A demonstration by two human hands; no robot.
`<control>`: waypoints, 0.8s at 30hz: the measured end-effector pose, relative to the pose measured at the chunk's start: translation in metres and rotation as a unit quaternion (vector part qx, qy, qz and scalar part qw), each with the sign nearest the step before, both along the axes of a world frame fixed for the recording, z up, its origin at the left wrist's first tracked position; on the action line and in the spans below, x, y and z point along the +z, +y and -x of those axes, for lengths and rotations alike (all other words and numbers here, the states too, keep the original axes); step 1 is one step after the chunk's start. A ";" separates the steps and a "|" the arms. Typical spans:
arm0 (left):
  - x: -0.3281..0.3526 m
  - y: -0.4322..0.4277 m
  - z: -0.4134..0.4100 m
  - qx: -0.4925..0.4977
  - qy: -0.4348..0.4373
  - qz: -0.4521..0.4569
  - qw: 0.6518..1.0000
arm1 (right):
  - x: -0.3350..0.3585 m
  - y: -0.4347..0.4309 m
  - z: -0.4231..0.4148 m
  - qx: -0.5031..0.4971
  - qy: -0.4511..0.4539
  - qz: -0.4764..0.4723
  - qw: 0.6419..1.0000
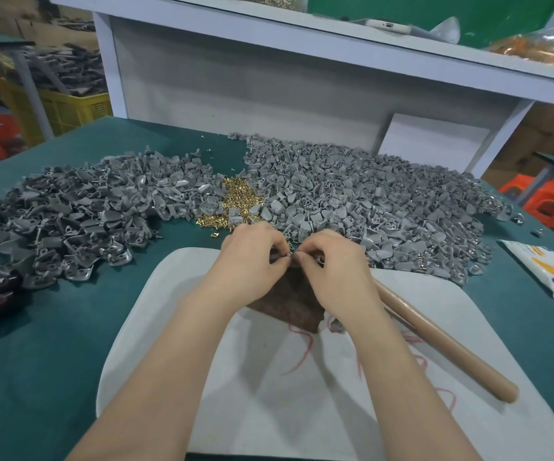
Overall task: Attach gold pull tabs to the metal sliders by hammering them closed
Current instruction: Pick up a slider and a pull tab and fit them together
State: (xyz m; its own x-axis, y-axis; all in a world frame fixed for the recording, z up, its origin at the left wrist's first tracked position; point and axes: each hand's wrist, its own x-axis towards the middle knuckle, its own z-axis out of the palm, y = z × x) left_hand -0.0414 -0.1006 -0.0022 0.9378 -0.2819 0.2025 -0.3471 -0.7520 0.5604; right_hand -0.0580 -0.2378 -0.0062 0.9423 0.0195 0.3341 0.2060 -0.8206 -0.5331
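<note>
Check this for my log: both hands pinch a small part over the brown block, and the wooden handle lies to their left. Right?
No: the head view shows the wooden handle right of the right hand; the rest holds.

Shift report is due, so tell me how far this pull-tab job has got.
Done: unclear; the left pile and right pile of grey sliders can't be told finished from raw. In hand: left hand and right hand pinch one small piece together above the dark block. Left: hammering it, since the wooden handle lies untouched, plus the heap of gold tabs.
</note>
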 end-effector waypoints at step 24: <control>-0.001 0.000 0.001 0.006 -0.013 0.002 1.000 | 0.000 -0.017 -0.006 0.033 0.061 -0.147 0.987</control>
